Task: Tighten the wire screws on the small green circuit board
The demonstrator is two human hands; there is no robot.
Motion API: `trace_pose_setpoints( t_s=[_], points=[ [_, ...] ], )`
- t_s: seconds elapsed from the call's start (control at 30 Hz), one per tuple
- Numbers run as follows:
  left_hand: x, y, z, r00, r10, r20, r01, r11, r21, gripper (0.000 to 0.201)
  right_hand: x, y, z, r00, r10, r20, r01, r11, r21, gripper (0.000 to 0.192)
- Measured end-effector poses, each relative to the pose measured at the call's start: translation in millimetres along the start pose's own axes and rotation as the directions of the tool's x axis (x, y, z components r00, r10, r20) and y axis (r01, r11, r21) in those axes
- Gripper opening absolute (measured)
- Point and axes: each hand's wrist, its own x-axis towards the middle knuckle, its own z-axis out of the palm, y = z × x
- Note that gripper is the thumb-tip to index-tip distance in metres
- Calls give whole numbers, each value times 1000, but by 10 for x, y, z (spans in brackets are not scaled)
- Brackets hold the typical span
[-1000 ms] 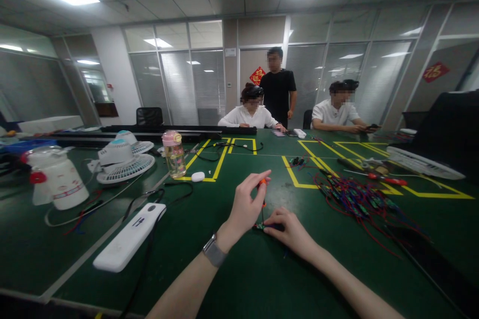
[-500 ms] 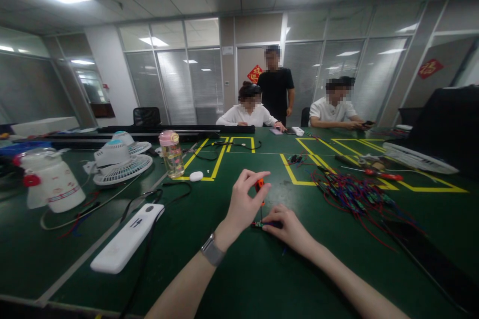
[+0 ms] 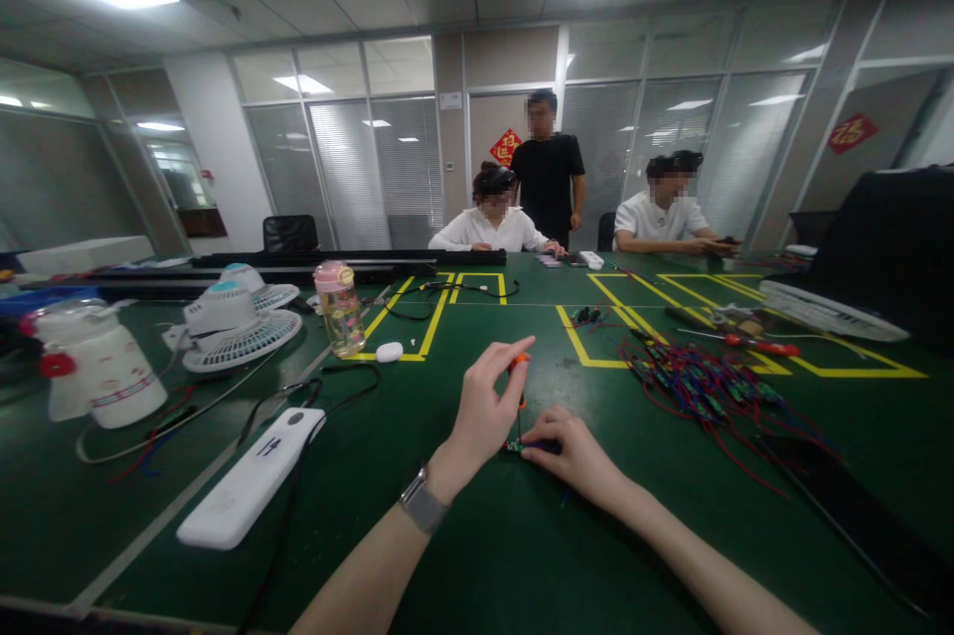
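Shifted slightly since half a second ago: left hand [image 3: 484, 411] lower and nearer the right, its forefinger now stretched over the small orange-handled screwdriver [image 3: 520, 364] rather than curled beside it; right hand [image 3: 570, 451] unchanged in place. Otherwise unaltered apart from a small drift of the head camera.

Left hand: closed on the screwdriver handle between thumb and fingertips, shaft upright, tip pointing down at the small green circuit board [image 3: 514, 446]; grip high on the handle, suited to twirling the tool on its axis. Grey-strapped wristwatch [image 3: 422, 505] on the left wrist.

Right hand: flat and low on the green matted counter [image 3: 462, 555], fingers narrowed and pressing on the board and on a dark piece beside it, apparently to keep the work from turning under the tool. Exact contact between tip and board too small to tell.

Surroundings: tangled heap of red and blue wired boards [image 3: 701, 387] to the right, well apart; red-handled screwdriver [image 3: 760, 349] beyond it; long white rounded plastic device [image 3: 249, 479] to the left with black cable; pink-capped clear bottle [image 3: 339, 309]; white desk fans [image 3: 238, 317]; white jug with red fittings [image 3: 93, 367]. Three other people [image 3: 548, 183] at the far end of the counter, hands clear of the work.
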Motion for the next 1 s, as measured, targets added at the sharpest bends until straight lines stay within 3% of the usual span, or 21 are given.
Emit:
trace_pose_setpoints(
  t_s=[0.13, 0.3, 0.47, 0.67, 0.87, 1.0],
  points=[
    [-5, -24, 7, 999, -26, -44, 29, 997, 69, 22, -2, 3, -1, 1000, 11, -4, -11, 1000, 4, 14],
    [-7, -53, 19, 1000, -25, -12, 25, 1000, -8, 32, -7, -1, -6, 1000, 8, 3, -8, 1000, 3, 13],
    [-12, -48, 20, 998, -5, -60, 12, 993, 119, 27, -6, -2, -3, 1000, 18, 0, -18, 1000, 3, 13],
    [-14, -17, 14, 999, -29, -17, 29, 999, 30, 33, -9, -3, 0, 1000, 16, -7, -16, 1000, 10, 13],
    [-19, -17, 19, 997, 4, -77, 6, 990, 139, 20, -9, 12, 20, 1000, 28, -6, -27, 999, 17, 14],
    [-17, 0, 14, 1000, 2, -29, 0, 998, 70, 30, -15, -9, 11, 999, 31, -11, -31, 999, 23, 14]
  ],
)
